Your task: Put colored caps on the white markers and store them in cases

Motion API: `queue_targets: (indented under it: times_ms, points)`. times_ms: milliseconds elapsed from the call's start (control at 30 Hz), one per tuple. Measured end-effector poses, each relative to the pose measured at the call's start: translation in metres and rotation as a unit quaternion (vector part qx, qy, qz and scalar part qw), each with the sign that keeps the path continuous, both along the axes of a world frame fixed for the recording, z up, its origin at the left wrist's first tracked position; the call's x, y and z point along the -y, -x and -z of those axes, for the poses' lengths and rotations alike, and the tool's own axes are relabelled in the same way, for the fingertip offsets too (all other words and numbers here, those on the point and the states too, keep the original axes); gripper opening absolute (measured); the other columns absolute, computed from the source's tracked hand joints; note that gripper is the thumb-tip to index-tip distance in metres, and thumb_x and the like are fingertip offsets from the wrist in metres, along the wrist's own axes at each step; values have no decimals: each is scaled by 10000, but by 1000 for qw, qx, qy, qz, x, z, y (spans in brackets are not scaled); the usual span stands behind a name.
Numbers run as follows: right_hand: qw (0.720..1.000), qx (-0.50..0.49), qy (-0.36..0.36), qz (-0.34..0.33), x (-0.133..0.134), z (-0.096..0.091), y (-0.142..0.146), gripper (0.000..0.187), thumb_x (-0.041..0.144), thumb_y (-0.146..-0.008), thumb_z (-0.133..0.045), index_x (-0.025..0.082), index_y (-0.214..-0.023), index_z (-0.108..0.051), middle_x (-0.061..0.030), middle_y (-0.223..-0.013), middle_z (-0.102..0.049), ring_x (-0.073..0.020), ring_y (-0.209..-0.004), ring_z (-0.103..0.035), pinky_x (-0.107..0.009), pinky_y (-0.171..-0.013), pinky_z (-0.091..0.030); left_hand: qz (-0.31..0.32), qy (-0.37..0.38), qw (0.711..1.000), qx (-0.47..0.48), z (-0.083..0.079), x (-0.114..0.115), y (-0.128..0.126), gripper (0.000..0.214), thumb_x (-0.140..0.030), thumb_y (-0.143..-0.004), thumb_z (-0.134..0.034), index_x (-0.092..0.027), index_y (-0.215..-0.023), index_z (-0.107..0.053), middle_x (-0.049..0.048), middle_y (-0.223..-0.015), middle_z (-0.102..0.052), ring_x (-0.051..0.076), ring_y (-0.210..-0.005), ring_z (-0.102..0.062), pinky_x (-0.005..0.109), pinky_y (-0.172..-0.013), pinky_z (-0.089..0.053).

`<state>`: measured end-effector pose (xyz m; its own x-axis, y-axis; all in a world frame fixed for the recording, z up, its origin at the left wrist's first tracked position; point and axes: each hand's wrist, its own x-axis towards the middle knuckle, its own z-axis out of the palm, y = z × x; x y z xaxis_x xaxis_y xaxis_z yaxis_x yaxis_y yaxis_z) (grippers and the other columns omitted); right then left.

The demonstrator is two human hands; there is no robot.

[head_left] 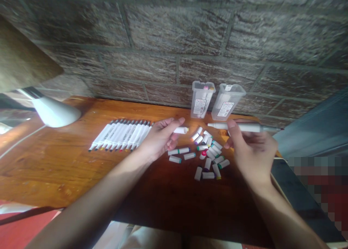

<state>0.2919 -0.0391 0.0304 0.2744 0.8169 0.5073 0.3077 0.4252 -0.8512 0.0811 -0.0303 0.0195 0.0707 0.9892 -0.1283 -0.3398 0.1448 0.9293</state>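
Pinched between the thumb and fingers of my left hand [163, 136] is a white marker cap [180, 130] with a yellowish end. My right hand [248, 153] grips a white marker [246, 127] lying nearly level, its narrower end pointing left toward the cap; the two are apart. Below and between my hands, many loose white caps [208, 175] with coloured ends lie scattered on the wooden table [65, 162]. Left of my left hand a row of white markers [119, 135] lies side by side, partly hidden by that hand.
Two clear plastic boxes [228, 102] stand against the brick wall [152, 31]; the left one holds a few markers. A lamp with a white base [56, 109] and a beige shade [24, 57] stands at the left. A dark flat object [296, 194] is beside the table's right edge.
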Motion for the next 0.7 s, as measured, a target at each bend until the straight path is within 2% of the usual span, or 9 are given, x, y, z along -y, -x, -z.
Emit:
queue_targets:
  times_ms: [267,567,700]
  points:
    - [1000,-2,9,9,1,3,1,238,391,-829,-748,161,-780,-713,23,-515,-626,-116,-394,-555,-243,-417,-440,19,-19,1000,-3,-2,3,0,430,-425,-777,-774,-188,-623,-449,-91,-426,-433,33,-296,-340,141,-279,-244]
    - [1000,11,9,10,2,3,2,265,413,-830,-745,174,-731,-690,19,-516,-621,-121,-413,-561,-254,-441,-444,38,-32,999,-21,-3,4,-1,433,-470,-768,-778,-187,-622,-483,-90,-390,-433,36,-292,-323,151,-287,-228]
    - [1000,2,7,8,0,4,1,272,415,-831,-743,183,-708,-669,22,-513,-615,-120,-412,-552,-255,-433,-432,44,-67,996,-47,0,3,2,407,-496,-808,-739,-184,-665,-519,-83,-435,-468,40,-339,-347,161,-338,-251]
